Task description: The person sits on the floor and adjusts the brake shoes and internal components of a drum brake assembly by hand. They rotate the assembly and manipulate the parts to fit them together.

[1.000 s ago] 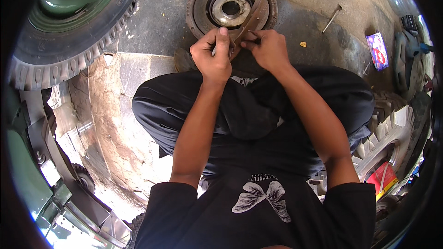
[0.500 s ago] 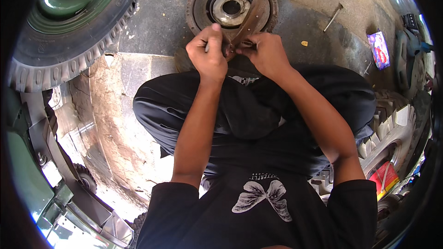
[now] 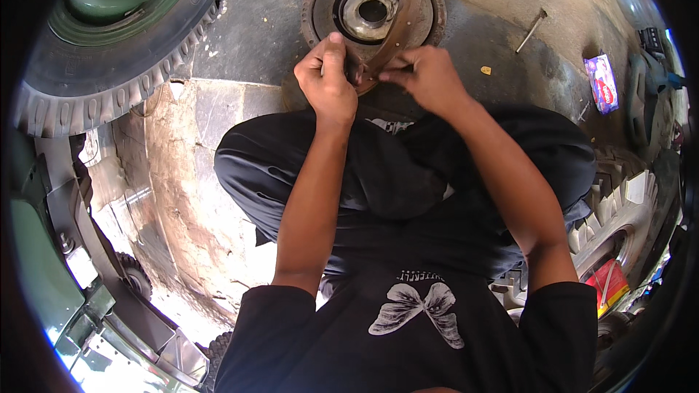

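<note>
A curved, rust-brown brake shoe, with small holes along it, is held up over the near part of a round metal brake drum lying on the floor. My left hand is closed around the shoe's near end, thumb pointing up. The fingers of my right hand are drawn together in a pinch against the shoe's right edge, close to the left fingers. Whatever small part sits between those fingertips cannot be made out.
A large tyre on a green rim stands at the left. To the right lie a bolt-like metal rod, a yellow scrap and a purple packet. Another tyre is beside my right knee, near a red-yellow container.
My right fingers have shifted slightly and straightened along the shoe's edge. The left hand keeps its hold. The whole view has moved a little.
</note>
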Tool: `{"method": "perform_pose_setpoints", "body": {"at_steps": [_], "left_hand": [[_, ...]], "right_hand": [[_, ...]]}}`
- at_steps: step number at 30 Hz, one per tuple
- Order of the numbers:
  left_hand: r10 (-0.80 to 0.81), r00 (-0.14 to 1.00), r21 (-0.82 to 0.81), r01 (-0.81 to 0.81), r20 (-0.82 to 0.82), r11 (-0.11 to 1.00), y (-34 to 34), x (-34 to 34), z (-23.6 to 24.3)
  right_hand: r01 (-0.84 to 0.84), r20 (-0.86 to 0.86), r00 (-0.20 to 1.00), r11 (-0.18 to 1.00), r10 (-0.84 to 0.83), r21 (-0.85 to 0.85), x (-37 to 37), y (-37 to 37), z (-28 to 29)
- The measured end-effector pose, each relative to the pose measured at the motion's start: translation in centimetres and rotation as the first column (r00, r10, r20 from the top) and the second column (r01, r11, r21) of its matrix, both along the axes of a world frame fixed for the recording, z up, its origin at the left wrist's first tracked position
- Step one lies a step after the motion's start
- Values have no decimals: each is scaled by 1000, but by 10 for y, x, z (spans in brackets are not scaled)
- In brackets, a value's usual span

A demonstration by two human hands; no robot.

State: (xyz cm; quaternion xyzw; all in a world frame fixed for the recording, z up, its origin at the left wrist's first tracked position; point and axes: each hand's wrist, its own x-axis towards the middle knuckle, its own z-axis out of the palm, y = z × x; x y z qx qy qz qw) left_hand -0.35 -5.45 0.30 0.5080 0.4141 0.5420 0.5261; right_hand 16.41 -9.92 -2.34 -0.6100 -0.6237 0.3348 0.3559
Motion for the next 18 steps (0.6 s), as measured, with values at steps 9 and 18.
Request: {"method": "perform_pose_setpoints", "body": {"at_steps": [9, 18], "left_hand": [[3, 1000, -21, -3, -7, 1000, 1, 3, 4], [1, 1000, -52, 1, 26, 999, 7, -2, 3]], "right_hand": [[-95, 131, 989, 981, 73, 167, 12, 9, -6], [-153, 127, 984, 966, 129, 209, 9, 9, -12]]}}
